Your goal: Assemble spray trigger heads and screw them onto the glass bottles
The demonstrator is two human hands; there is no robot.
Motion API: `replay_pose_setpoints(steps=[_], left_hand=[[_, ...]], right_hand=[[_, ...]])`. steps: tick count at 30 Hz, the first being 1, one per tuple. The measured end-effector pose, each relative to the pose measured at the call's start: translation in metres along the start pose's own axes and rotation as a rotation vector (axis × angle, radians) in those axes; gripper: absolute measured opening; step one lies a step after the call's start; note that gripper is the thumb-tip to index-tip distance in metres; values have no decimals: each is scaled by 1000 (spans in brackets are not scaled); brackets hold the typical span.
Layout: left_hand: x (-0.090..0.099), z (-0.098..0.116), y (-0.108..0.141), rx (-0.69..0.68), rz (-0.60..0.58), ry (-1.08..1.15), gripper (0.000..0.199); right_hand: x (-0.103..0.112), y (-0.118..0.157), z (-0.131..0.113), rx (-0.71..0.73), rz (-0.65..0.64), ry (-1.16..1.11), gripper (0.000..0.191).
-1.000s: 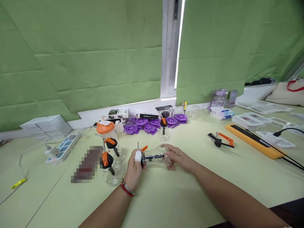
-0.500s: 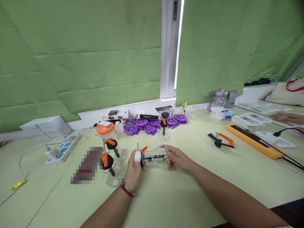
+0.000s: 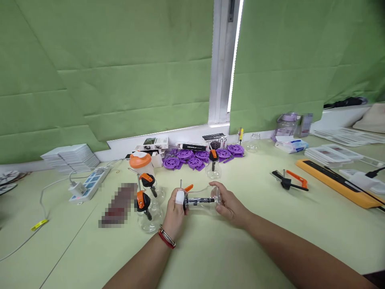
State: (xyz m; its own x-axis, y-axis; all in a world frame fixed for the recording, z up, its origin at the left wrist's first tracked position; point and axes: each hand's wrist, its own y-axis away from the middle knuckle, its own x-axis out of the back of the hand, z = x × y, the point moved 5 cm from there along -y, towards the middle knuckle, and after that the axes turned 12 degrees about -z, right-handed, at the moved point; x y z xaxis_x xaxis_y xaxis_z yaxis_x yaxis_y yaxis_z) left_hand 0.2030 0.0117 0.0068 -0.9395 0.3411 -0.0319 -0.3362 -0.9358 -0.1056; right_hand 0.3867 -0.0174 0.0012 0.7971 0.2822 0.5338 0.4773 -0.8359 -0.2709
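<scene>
On my head view, two lidded bottles [image 3: 149,220] stand upright on the surface [image 3: 228,257] just beside the left hand [image 3: 173,214], the nearest things in its way on that side. A third bottle [image 3: 213,171] stands beyond the hands, in front of purple parts [image 3: 195,162] and some boxes [image 3: 156,142]. I see an orange-topped jar [image 3: 140,160] behind the pair, and a power strip [image 3: 92,184] farther left. Well off to my right lie a loose lid [image 3: 285,183] with an orange lever and a yellow bar [image 3: 333,182].

The held bottle [image 3: 201,202] lies sideways between my two hands, its black lid end at the left and its clear base at the right. My left fingers grip it around the lid end; the right hand's [image 3: 230,202] fingers are closed on the base.

Both forearms reach in from the bottom edge and converge on it. The left thumb, wrapped in white, rests on top near the lid; the right hand comes in from the side, its thumb on the near side of the base.
</scene>
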Motion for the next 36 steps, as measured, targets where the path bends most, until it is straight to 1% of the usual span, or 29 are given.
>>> replay_pose_setpoints(steps=[4, 7, 9, 12, 18, 22, 28, 33, 35, 36], left_hand=[[-1, -6, -2, 12, -9, -47, 34], [-1, -9, -4, 25, -4, -34, 32], [-2, -8, -3, 27, -5, -25, 31], [-3, -3, -2, 6, -22, -83, 30], [0, -3, 0, -101, -57, -217, 25], [2, -4, 0, -129, -63, -305, 25], [3, -5, 0, -155, -56, -357, 23], [5, -2, -2, -169, -45, -411, 22], [8, 3, -2, -193, -38, -454, 21], [9, 6, -2, -221, -36, -488, 20]], right_hand=[[-6, -2, 10, -77, -2, -163, 52], [-10, -3, 16, -135, 10, -294, 47], [-14, -3, 20, -184, -11, -416, 46], [-21, -3, 25, -265, -58, -584, 47], [-28, -1, 31, -326, -79, -758, 46], [-29, -1, 32, -353, -81, -795, 47], [-30, -1, 31, -334, -89, -805, 48], [-31, -3, 36, -350, -111, -803, 49], [-26, -3, 36, -352, -122, -737, 50], [-21, -4, 34, -331, -92, -654, 49]])
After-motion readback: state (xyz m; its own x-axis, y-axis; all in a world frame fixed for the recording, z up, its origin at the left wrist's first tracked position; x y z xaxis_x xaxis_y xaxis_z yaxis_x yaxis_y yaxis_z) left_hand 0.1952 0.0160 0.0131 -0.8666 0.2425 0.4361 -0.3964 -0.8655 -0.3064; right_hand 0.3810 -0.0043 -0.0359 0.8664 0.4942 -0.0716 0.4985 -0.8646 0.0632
